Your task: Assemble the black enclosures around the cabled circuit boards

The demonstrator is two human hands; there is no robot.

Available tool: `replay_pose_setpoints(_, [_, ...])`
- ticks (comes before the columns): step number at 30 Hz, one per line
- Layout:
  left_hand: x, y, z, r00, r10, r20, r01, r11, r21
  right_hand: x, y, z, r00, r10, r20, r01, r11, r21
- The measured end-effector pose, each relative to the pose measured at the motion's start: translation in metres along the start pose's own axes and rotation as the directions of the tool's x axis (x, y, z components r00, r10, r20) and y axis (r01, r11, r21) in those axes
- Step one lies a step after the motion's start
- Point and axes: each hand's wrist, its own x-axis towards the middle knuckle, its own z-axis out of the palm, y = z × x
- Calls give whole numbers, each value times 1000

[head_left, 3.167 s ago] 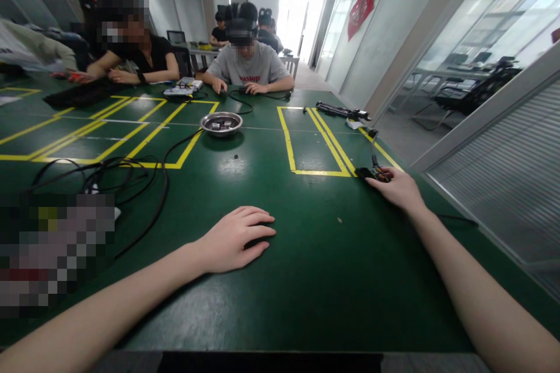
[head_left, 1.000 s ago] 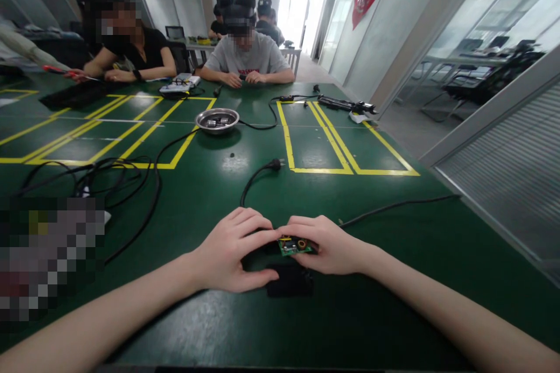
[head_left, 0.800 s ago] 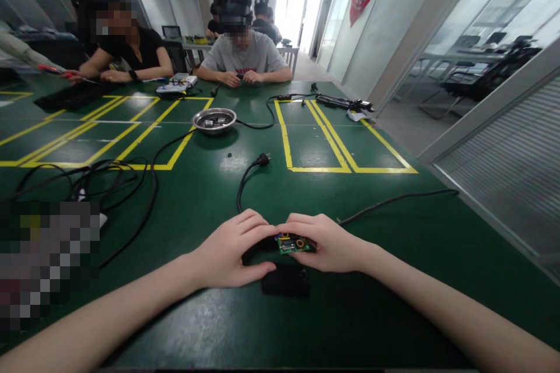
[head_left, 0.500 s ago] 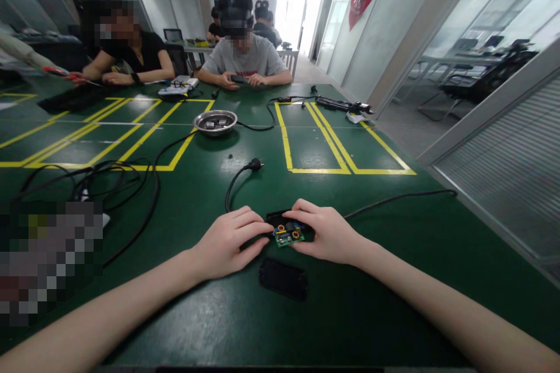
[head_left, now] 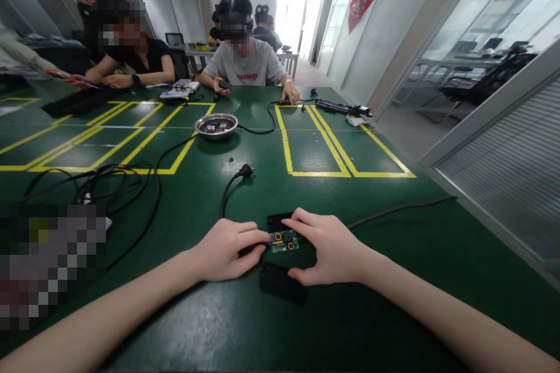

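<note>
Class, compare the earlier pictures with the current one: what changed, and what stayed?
The right hand came leftward from the far right with the circuit board and has apparently loosened its grip; its thumb is now at the near black shell. The plug appeared beyond the left hand, then slid left. The metal bowl stayed put; the left hand barely moved.

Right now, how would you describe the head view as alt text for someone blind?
The left hand and right hand flank a small green circuit board at a green table, between two black casing parts. Beyond are a plug and a metal bowl.
</note>
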Motion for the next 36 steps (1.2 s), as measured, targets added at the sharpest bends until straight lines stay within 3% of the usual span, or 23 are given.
replay_pose_setpoints(4, [-1,3,3,1000,24,16,-24,999,24,1,-6,3,998,58,-5,-58,998,-39])
replay_pose_setpoints(8, [0,-2,5,995,-99,9,97,989,108,5,-4,7,994,105,-41,-106,994,-21])
replay_pose_setpoints(14, [3,-11,6,965,-263,21,253,945,206,14,8,19,974,121,-190,-116,993,39])
replay_pose_setpoints(24, [4,-17,7,958,-286,-4,282,942,183,31,32,21,976,-77,-202,116,975,189])
replay_pose_setpoints(31, [5,-16,8,958,-285,10,280,944,173,24,30,24,970,-63,-235,96,986,133])
replay_pose_setpoints(36, [4,-16,8,961,-277,-12,275,945,179,16,23,11,978,-40,-202,63,992,106])
